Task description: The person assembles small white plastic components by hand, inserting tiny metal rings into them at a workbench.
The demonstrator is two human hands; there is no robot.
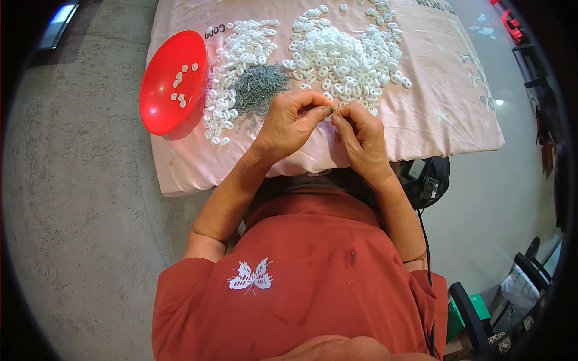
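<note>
- The left hand [289,123] and the right hand [360,137] meet fingertip to fingertip, both pinched narrow on 1 tiny part; it is too small to tell its kind or which way it points
- The grey heap of thin metal pins [260,90] lies at 11 o'clock from the hands, nearer the left hand
- The pile of white oval plastic rings [346,57] lies at 12 o'clock
- The round red plastic bowl [171,81] sits far off at 9 o'clock on the pink cloth [445,114]

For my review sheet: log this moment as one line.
left hand: pinching small part | right hand: pinching same spot | white plastic pieces, grey pins on pink cloth | red bowl: few pieces
</note>
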